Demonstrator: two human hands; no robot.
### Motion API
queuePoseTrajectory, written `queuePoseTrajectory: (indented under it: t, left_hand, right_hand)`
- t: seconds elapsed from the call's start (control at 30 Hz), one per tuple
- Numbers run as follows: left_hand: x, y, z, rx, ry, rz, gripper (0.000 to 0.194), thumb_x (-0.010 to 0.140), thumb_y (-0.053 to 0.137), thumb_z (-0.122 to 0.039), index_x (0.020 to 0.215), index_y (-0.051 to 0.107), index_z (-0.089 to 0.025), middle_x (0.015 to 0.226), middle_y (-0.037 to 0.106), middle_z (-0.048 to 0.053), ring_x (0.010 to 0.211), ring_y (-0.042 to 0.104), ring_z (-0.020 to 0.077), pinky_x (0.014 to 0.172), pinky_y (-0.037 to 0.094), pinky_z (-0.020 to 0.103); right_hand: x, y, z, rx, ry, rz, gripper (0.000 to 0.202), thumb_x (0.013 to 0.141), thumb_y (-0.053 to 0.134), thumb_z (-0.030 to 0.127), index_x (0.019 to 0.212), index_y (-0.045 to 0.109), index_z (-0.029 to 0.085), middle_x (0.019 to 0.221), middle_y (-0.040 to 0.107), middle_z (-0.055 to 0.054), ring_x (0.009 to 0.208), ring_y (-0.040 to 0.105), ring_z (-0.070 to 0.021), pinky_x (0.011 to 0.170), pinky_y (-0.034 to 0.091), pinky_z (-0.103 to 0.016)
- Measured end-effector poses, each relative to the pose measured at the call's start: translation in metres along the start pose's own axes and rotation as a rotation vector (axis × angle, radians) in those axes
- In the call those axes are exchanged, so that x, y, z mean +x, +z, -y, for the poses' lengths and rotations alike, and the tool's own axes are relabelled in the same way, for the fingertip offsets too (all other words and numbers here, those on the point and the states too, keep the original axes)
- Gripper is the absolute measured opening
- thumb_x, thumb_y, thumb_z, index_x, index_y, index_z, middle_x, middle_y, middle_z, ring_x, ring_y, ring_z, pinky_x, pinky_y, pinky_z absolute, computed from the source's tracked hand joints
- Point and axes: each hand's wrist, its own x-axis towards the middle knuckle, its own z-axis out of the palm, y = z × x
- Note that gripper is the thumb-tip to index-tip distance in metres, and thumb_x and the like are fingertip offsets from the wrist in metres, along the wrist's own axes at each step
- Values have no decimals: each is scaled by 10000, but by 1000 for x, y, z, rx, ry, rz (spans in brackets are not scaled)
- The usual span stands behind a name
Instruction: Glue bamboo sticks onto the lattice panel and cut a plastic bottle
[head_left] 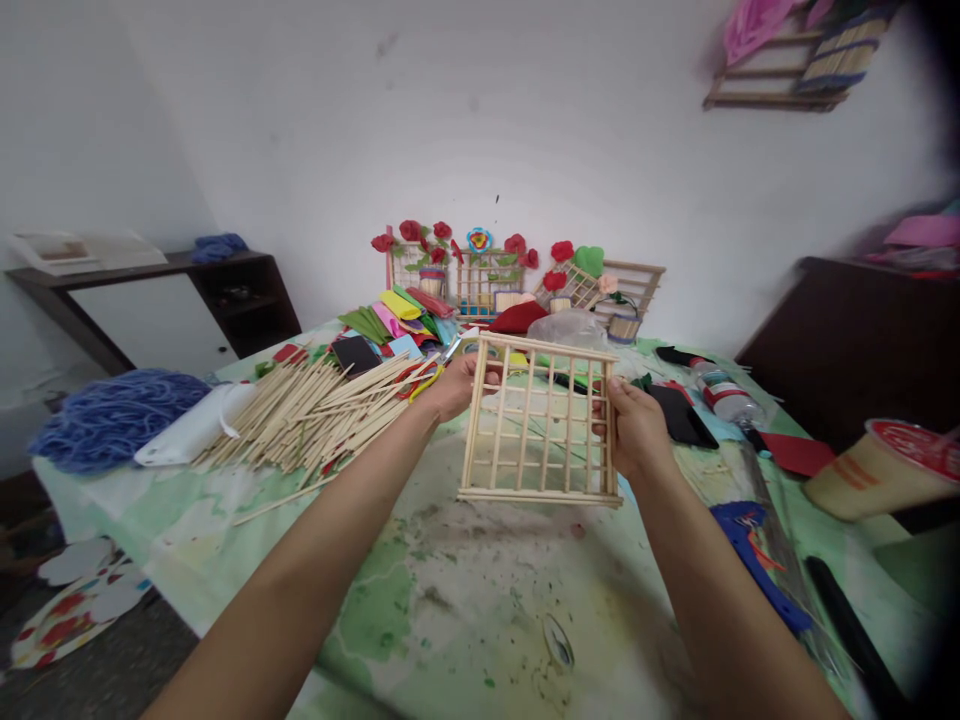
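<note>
Between my two hands a square lattice frame of thin wooden sticks (537, 465) is held up above the table, tilted toward me. My left hand (456, 388) grips its left side near the upper corner, fingers curled behind the sticks. At the right side, my right hand (637, 425) pinches the edge with the thumb in front and fingers behind. Left of the frame lies a big pile of loose wooden sticks (300, 415). Scissors with yellow and red handles (426, 382) rest near my left hand.
Blue yarn (120, 415) lies at the table's left edge. Toward the right are a blue glue gun (757, 565), a plastic bottle (726, 395), a dark phone (684, 415) and a drink cup (877, 470). Lattice frames with red paper flowers (411, 232) lean against the wall.
</note>
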Motion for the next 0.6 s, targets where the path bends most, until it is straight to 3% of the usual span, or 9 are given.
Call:
queuePoseTrajectory:
  t: [0.3,0.47,0.6]
  left_hand:
    - [-2,10,-5,-57,35,-62,223,554,737,-212,538,527,-140,504,437,-51,461,405,53,443,295,182]
    - [2,1,2,-52,33,-110,238,501,772,-200,538,545,-141,504,471,-55,479,435,64,476,323,191]
    - [10,-10,15,-51,15,-239,188,530,746,-200,587,578,-141,480,470,-66,453,416,53,461,294,176]
  right_hand:
    - [0,1,-4,17,7,25,246,719,657,405,745,575,174,516,482,50,384,400,-52,341,294,-148]
    - [-1,0,-2,11,-9,19,258,710,656,415,744,571,174,515,484,50,386,400,-52,342,289,-149]
    - [-1,0,-1,2,-28,13,296,691,671,447,749,578,172,519,483,54,389,400,-51,347,299,-156]
